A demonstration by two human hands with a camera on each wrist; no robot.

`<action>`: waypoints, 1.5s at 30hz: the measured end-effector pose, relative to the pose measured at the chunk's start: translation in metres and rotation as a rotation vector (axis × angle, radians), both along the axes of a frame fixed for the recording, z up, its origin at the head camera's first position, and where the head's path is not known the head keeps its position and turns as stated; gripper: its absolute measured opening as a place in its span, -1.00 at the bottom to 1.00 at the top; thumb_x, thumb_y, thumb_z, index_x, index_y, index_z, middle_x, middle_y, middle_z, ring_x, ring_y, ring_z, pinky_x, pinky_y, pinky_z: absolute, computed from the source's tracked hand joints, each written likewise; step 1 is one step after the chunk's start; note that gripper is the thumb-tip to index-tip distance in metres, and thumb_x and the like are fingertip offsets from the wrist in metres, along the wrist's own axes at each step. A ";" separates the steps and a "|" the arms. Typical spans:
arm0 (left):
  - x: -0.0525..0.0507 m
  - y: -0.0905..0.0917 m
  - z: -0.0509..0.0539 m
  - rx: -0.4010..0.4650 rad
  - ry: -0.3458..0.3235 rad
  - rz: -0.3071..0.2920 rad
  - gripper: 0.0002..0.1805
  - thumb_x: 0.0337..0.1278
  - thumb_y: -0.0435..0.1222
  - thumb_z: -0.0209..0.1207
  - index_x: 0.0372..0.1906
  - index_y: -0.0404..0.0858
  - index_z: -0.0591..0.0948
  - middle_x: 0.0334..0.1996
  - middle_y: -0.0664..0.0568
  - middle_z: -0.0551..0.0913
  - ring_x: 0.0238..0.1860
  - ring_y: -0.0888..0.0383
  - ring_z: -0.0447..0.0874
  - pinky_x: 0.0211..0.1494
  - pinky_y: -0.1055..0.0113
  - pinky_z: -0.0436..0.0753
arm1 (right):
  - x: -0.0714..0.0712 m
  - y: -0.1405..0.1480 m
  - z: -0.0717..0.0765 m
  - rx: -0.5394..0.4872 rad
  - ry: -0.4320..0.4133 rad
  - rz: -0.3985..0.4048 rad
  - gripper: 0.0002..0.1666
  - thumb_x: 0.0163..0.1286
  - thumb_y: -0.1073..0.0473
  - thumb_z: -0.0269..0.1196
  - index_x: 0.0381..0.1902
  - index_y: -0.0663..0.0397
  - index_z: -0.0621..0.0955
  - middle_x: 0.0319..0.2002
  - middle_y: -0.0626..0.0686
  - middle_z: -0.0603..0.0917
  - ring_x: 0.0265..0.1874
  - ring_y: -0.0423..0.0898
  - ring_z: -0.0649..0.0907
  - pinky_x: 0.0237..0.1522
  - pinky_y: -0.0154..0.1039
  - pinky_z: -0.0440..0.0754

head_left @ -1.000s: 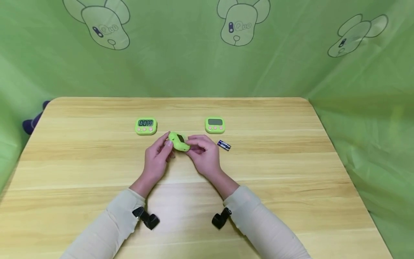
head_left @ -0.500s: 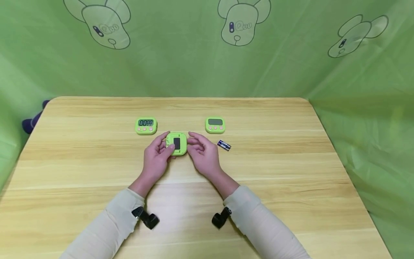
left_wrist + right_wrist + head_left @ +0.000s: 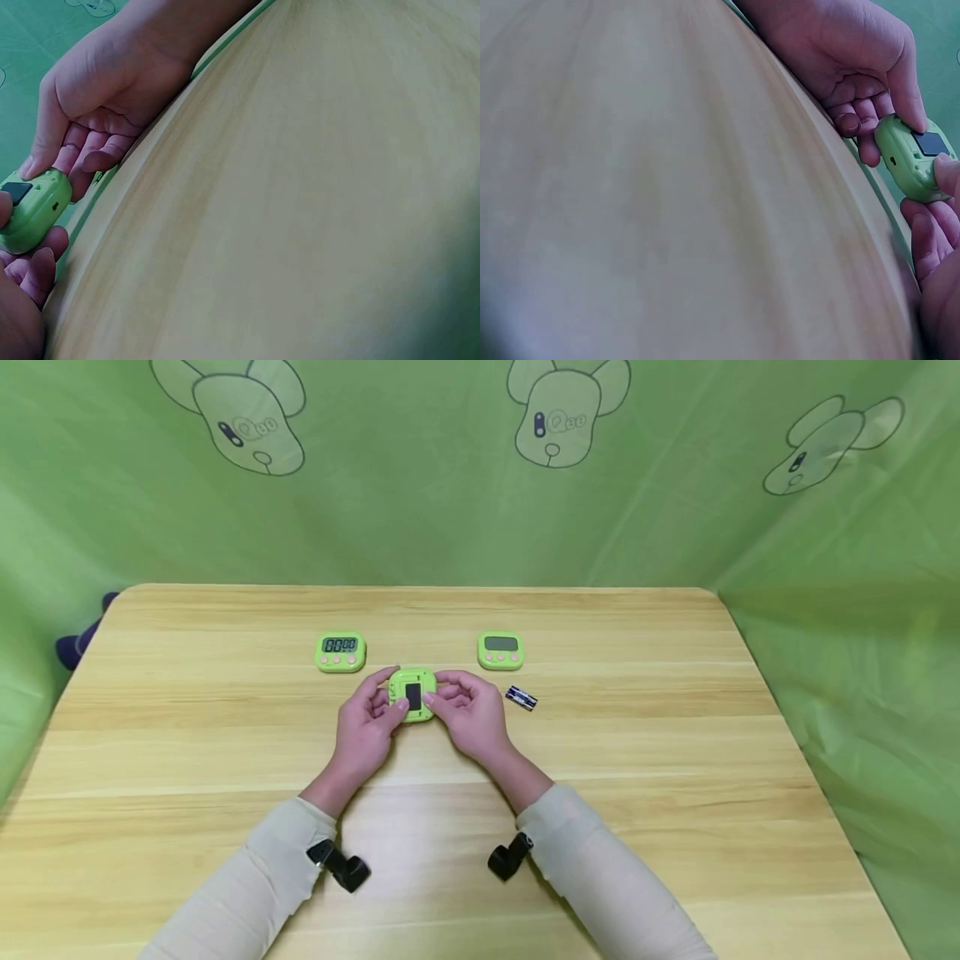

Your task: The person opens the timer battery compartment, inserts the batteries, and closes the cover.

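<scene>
A green digital timer (image 3: 413,693) is held back side up between both hands, above the middle of the table. A dark rectangle shows on its back. My left hand (image 3: 362,727) grips its left side, thumb on the back. From the other side my right hand (image 3: 476,718) pinches the timer, its thumb at the right edge of the dark rectangle. Both wrist views show the timer's rounded green body (image 3: 37,217) from the side, with thumbs on top and fingers around it. The timer's front face is hidden.
Behind the hands lie two more green timers: the left timer (image 3: 341,652) displays zeros, and the right timer (image 3: 501,651) has a blank screen. A small dark blue battery (image 3: 521,697) lies right of my right hand. Green curtain (image 3: 420,510) surrounds the wooden table (image 3: 637,735).
The timer has turned from a tilted position to lie back side up. My right hand came off its edge, then took hold again with the thumb on the back.
</scene>
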State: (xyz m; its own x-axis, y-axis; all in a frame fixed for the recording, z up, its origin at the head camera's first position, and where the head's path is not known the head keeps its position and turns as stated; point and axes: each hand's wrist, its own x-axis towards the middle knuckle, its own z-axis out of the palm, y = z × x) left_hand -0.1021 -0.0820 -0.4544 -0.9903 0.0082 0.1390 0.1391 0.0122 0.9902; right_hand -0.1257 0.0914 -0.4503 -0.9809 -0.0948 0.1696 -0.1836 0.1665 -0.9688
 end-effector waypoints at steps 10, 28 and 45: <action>0.000 0.002 -0.002 -0.018 0.017 0.006 -0.50 0.27 -0.58 0.16 0.31 -0.40 0.46 -0.21 -0.29 0.72 -0.29 0.04 0.68 -0.26 0.43 0.67 | -0.004 0.000 0.002 0.051 -0.062 0.005 -0.69 0.21 0.43 0.41 -0.07 0.33 0.67 -0.39 0.08 0.70 -0.46 -0.13 0.62 -0.38 -0.34 0.65; -0.001 0.001 -0.001 -0.021 0.015 0.069 -0.48 0.25 -0.56 0.19 0.33 -0.39 0.47 -0.26 -0.30 0.70 -0.40 0.17 0.59 -0.36 0.47 0.61 | -0.004 -0.001 0.002 0.097 -0.028 -0.067 -0.73 0.23 0.33 0.44 -0.10 0.26 0.73 -0.36 0.03 0.74 -0.41 -0.11 0.67 -0.30 -0.32 0.69; -0.002 0.003 -0.001 -0.016 0.030 0.100 -0.48 0.23 -0.56 0.21 0.31 -0.43 0.48 -0.53 -0.07 0.46 -0.59 0.20 0.41 -0.48 0.43 0.59 | 0.002 0.010 0.001 0.077 -0.022 -0.087 -0.84 0.14 0.38 0.47 -0.32 0.30 0.69 -0.48 0.04 0.68 -0.52 -0.12 0.67 -0.39 -0.26 0.72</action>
